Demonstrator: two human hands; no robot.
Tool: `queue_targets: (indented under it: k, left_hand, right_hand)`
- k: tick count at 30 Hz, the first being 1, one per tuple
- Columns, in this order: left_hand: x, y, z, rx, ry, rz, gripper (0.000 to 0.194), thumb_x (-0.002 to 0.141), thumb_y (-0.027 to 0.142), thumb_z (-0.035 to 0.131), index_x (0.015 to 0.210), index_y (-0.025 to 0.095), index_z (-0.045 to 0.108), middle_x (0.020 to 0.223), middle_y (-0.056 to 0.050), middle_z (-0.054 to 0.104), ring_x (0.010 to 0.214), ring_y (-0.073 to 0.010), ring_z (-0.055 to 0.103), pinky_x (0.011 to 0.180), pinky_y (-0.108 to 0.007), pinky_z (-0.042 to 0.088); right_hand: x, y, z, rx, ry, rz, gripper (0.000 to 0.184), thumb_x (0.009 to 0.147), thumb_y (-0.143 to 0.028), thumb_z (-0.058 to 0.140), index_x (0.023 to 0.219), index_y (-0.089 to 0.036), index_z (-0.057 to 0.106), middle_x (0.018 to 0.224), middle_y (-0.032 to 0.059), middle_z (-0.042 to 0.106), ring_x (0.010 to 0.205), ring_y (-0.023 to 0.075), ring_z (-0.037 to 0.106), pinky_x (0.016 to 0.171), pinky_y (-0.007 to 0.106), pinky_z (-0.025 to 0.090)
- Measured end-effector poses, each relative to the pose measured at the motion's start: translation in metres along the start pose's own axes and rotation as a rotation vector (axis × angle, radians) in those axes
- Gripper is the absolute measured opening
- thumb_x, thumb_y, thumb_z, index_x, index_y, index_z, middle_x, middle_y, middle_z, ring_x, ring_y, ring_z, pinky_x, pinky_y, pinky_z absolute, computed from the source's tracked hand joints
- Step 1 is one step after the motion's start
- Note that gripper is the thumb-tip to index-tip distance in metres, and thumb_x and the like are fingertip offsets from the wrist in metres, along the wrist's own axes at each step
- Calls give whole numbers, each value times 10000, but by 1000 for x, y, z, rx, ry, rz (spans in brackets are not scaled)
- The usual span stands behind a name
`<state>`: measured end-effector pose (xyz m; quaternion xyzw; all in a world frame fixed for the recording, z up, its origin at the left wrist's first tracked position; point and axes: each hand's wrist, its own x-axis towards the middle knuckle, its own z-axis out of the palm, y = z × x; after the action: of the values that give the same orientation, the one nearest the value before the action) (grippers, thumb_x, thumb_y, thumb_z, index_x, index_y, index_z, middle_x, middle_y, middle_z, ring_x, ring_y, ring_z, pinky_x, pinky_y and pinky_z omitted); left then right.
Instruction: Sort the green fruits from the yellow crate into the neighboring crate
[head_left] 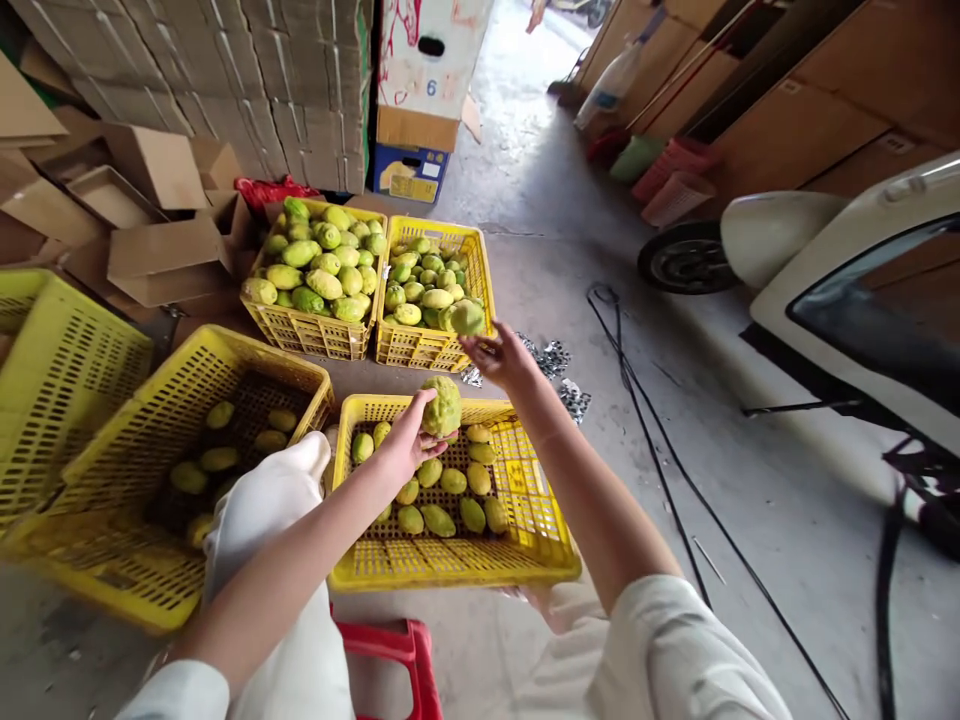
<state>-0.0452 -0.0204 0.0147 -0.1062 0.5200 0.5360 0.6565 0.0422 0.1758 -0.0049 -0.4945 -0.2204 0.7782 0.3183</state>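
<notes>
My left hand (411,440) is closed around a bumpy green-yellow citrus fruit (441,406), held above the near yellow crate (455,578). Several smaller-looking fruits (453,481) lie on that crate's bottom. Farther forward, my right hand (504,358) has its fingertips at the underside of another green-yellow citrus fruit (466,317), slightly blurred. This fruit is over the front right corner of the far right yellow crate (424,348), which holds many similar fruits. My palm and part of the grip are hidden on each side.
Beside it stands a heaped fruit crate (315,338). At left are a tilted crate (142,575) with several fruits, another crate (67,390) and loose cardboard boxes (169,255). A red stool (416,650) is below; a black cable (660,440) and white scooter (825,260) are at right.
</notes>
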Motion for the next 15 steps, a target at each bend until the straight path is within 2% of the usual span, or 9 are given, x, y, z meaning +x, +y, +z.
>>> queue_targets:
  k: [2, 3, 5, 7, 10, 11, 13, 15]
  left_hand:
    - [2, -1, -1, -16, 0, -8, 293, 992, 443, 692, 1131, 185, 684, 1002, -120, 796, 868, -232, 784, 701, -288, 554]
    - [4, -2, -2, -19, 5, -12, 289, 991, 446, 692, 1121, 187, 684, 992, -115, 791, 869, -230, 780, 696, -284, 549]
    - [5, -6, -3, -23, 5, -15, 286, 985, 450, 704, 1101, 190, 680, 966, -105, 781, 864, -227, 771, 680, -274, 542]
    - [4, -11, -4, -24, -21, -15, 294, 981, 459, 714, 1092, 190, 674, 950, -99, 775, 855, -221, 763, 666, -264, 537]
    - [1, -17, -4, -25, -45, -32, 274, 1002, 446, 694, 1061, 180, 670, 927, -105, 766, 838, -204, 752, 638, -239, 528]
    - [0, -18, -4, -30, -34, -44, 266, 1011, 439, 684, 1048, 176, 669, 915, -106, 761, 832, -198, 749, 627, -230, 524]
    - [-3, -16, -4, -61, 3, -64, 266, 1022, 437, 675, 1036, 172, 667, 898, -108, 750, 828, -190, 744, 610, -215, 521]
    - [-9, -12, -5, -114, 42, -72, 285, 1022, 454, 677, 1055, 171, 670, 893, -105, 742, 833, -192, 741, 599, -213, 523]
  right_hand:
    - [2, -11, 11, 149, -97, -220, 321, 992, -390, 681, 1279, -245, 680, 1045, 58, 820, 1017, 200, 824, 812, 309, 724]
    - [-3, -8, 8, 200, -136, -306, 300, 986, -376, 667, 1263, -264, 694, 1067, 43, 825, 1082, 185, 816, 881, 307, 712]
    - [-22, 19, -13, 205, -155, -376, 261, 954, -356, 661, 1197, -282, 723, 1079, 26, 832, 1171, 174, 795, 979, 315, 681]
    - [-48, 69, -51, 46, -50, -303, 206, 897, -348, 693, 1085, -275, 735, 1024, 28, 836, 1143, 195, 802, 986, 346, 676]
    - [-91, 162, -112, -490, 263, -131, 278, 895, -473, 646, 1028, -238, 709, 956, 70, 834, 1047, 251, 823, 920, 387, 679]
    - [-105, 192, -128, -575, 327, -95, 297, 881, -489, 644, 1006, -225, 703, 942, 92, 831, 1030, 291, 822, 914, 430, 676]
    - [-131, 241, -149, -690, 408, -67, 243, 833, -454, 663, 925, -228, 676, 919, 119, 820, 1035, 349, 807, 959, 481, 651]
    - [-150, 277, -158, -800, 438, -82, 216, 820, -400, 656, 966, -244, 686, 1046, 134, 822, 1187, 375, 762, 1073, 493, 593]
